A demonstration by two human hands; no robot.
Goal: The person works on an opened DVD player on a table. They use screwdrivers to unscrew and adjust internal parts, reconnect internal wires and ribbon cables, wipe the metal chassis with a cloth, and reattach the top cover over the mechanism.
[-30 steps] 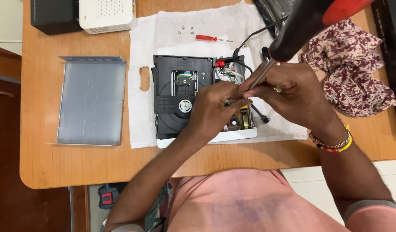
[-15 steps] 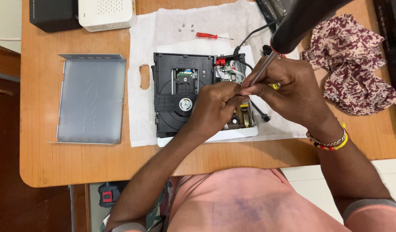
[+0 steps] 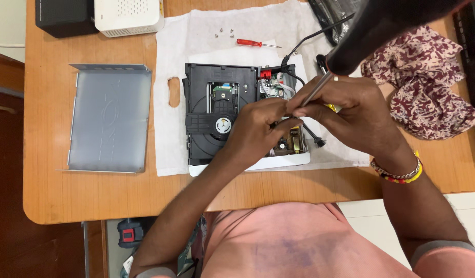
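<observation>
hands: right [image 3: 351, 105] grips screwdriver [image 3: 320, 88] | left [image 3: 258, 126] pinches inside opened disc player [image 3: 222, 110]

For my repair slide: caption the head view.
Both hands, left hand and right hand, steady a screwdriver over an opened disc player.

A wooden table [image 3: 67, 195] with rounded corners fills most of the view under even, soft light. Off its left edge stands dark brown wooden furniture [image 3: 5, 103]; pale floor [image 3: 361, 206] shows past the near edge.
</observation>
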